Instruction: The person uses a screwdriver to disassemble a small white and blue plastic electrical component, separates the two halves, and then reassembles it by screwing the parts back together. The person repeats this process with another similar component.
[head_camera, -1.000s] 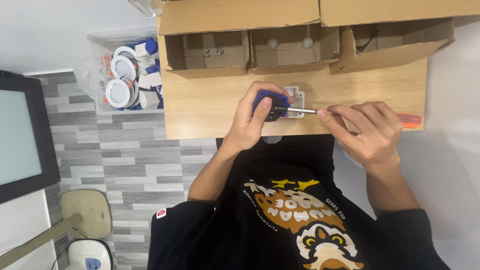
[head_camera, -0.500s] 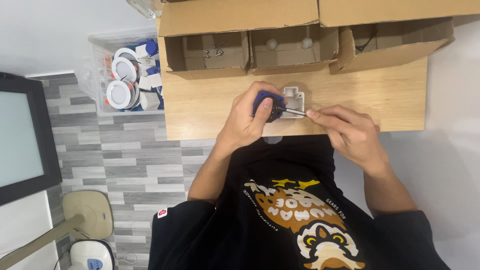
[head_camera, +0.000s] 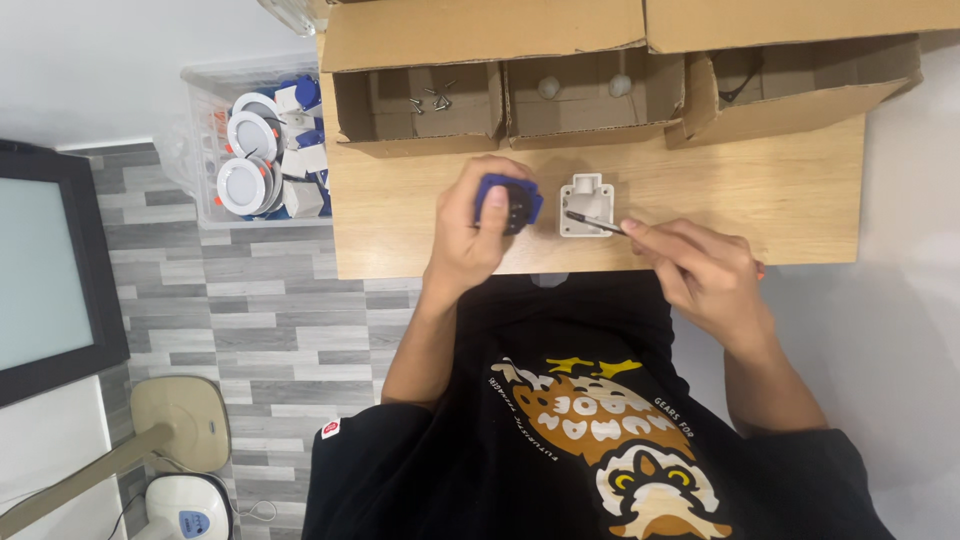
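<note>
Far left of frame: clear bin (head_camera: 205, 140) of round white fittings beside the counter (head_camera: 400, 235). Left hand (head_camera: 478, 232), wrist bent upward, was clenched round a blue socket part (head_camera: 510, 203) at centre, lifted apart from its white housing (head_camera: 587, 204) just to the right. Right hand (head_camera: 705, 272) pinched a screwdriver (head_camera: 596, 222), tip on the housing, likely steadying it. Cardboard boxes (head_camera: 600, 95) above

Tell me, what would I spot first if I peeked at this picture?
Probably the two hands in the middle of the wooden table: the left hand grips a blue socket part, and the right hand points a screwdriver at a small white housing lying between them. Next, the row of open cardboard boxes along the table's far edge, and the clear bin of round white lamps on the floor to the left.
</note>
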